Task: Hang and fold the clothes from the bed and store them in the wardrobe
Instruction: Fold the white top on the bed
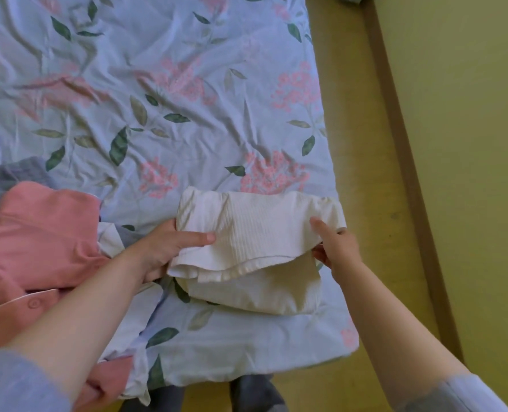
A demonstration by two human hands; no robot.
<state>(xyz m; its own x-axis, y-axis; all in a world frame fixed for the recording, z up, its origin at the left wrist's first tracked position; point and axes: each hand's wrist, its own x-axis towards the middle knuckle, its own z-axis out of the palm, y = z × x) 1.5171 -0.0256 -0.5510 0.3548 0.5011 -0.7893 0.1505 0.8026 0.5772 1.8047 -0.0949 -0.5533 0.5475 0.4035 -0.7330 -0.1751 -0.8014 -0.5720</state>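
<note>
Grips: left hand (163, 248) and right hand (337, 248) each pinch a side of the cloth (261, 233).
Done: cloth partly folded.
To do: pink clothes (38, 233) on the bed (157, 99), not folded.

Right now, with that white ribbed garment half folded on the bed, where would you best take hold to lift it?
Probably at its two short ends, from left and right. The white ribbed garment lies in stacked layers with loose hems facing the person, so gripping the layers there, as the left hand and right hand do, should keep the fold.
</note>
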